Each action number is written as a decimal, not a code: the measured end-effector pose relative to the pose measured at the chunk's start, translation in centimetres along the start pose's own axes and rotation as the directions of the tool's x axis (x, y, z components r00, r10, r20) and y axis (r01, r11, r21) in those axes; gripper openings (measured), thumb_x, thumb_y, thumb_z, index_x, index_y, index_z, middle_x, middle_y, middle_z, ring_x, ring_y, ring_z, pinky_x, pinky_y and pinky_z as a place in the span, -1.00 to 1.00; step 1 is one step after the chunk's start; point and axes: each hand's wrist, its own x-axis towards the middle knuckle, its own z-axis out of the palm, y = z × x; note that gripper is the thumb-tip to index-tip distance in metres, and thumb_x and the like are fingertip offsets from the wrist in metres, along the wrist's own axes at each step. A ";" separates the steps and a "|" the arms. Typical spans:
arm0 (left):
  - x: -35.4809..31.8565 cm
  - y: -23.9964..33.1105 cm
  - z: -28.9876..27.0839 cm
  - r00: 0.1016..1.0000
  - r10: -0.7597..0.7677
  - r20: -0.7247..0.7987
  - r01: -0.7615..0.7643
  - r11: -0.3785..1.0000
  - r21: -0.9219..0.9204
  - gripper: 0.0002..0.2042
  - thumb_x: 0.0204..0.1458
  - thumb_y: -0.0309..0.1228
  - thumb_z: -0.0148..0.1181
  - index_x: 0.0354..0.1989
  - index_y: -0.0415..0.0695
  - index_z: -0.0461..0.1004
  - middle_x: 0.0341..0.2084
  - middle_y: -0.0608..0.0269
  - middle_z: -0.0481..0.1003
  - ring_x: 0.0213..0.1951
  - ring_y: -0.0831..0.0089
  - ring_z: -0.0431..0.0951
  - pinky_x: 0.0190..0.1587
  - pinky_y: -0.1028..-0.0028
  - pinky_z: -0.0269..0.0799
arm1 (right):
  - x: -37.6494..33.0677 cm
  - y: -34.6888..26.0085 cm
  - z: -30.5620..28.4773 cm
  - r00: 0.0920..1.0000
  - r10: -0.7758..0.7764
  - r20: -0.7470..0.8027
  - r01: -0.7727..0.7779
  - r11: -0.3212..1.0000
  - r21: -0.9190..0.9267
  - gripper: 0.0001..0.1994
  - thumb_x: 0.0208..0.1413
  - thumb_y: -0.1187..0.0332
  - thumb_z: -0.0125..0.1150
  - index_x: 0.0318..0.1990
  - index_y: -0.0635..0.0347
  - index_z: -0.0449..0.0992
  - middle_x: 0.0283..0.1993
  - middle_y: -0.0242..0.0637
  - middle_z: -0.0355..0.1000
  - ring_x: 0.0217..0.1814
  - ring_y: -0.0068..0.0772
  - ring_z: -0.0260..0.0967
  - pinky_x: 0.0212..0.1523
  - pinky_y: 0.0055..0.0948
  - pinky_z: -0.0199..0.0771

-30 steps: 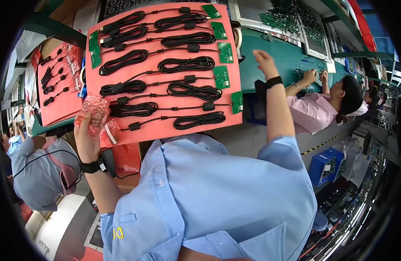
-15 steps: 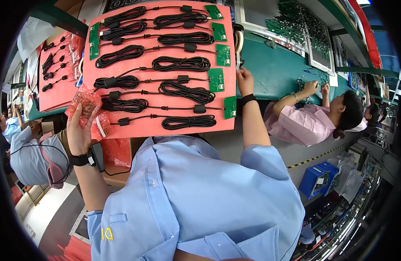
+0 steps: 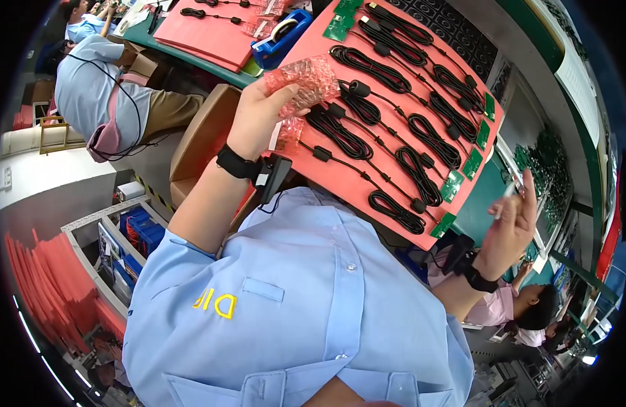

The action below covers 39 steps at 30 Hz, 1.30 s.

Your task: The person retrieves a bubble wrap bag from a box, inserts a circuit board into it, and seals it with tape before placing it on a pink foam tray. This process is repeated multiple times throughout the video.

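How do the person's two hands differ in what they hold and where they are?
The left hand clutches pink bubble wrap at the pink tray's edge; the right hand pinches a small thin white item, too small to identify, beyond the tray's other end. Both wear black wrist straps.

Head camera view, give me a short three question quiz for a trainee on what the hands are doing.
1. True or false: the left hand holds pink bubble wrap.
2. What lies in rows on the pink tray? A) black coiled cables B) scissors C) bottles
3. Fill in: the right hand holds a thin ____ object between its fingers.

Key: 1 true. 2 A, the black coiled cables. 3 white; what it is cannot be told.
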 end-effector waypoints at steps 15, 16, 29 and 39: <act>-1.1 0.0 -2.6 0.983 -0.164 0.084 0.181 0.946 -0.270 -0.77 0.11 -0.57 -0.01 -0.06 -0.31 0.41 -0.20 0.16 0.51 -0.25 0.50 0.55 -0.13 0.48 0.51 | 2.1 1.0 25.5 0.770 -0.201 0.606 0.522 0.744 -0.417 -0.45 -0.08 0.40 0.35 0.10 0.24 0.29 -0.29 -0.19 0.42 -0.24 -0.36 0.40 -0.32 -0.45 0.40; -1.1 0.1 -2.7 0.975 -0.202 0.093 0.221 0.928 -0.301 -0.78 0.11 -0.57 -0.01 -0.08 -0.30 0.42 -0.24 0.17 0.51 -0.28 0.52 0.55 -0.16 0.50 0.51 | 2.2 1.3 25.5 0.655 -0.388 0.648 0.707 0.618 -0.344 -0.45 -0.11 0.36 0.38 0.08 0.22 0.33 -0.24 -0.17 0.42 -0.17 -0.28 0.39 -0.29 -0.39 0.40; -2.1 -2.3 -6.9 0.974 0.222 0.039 -0.222 0.919 0.326 -0.89 0.04 -0.49 0.05 -0.30 -0.26 0.40 -0.38 0.05 0.51 -0.30 0.21 0.57 -0.24 0.30 0.47 | 6.0 0.9 29.7 0.440 0.228 0.869 0.577 0.669 -0.468 -0.64 -0.07 0.33 0.34 -0.17 0.29 0.36 -0.30 -0.08 0.43 -0.26 -0.05 0.40 -0.25 -0.26 0.36; -1.5 -21.8 -30.2 0.727 0.235 -0.645 0.561 0.337 0.756 -0.77 -0.03 -0.38 0.16 -0.17 -0.03 0.55 0.25 0.01 0.12 0.31 -0.08 -0.01 0.31 0.03 -0.06 | 7.7 3.7 34.0 0.656 0.181 0.732 0.580 0.500 -0.643 -0.61 0.12 0.33 0.17 0.08 0.28 0.33 -0.07 -0.14 0.42 -0.08 -0.32 0.37 -0.08 -0.43 0.35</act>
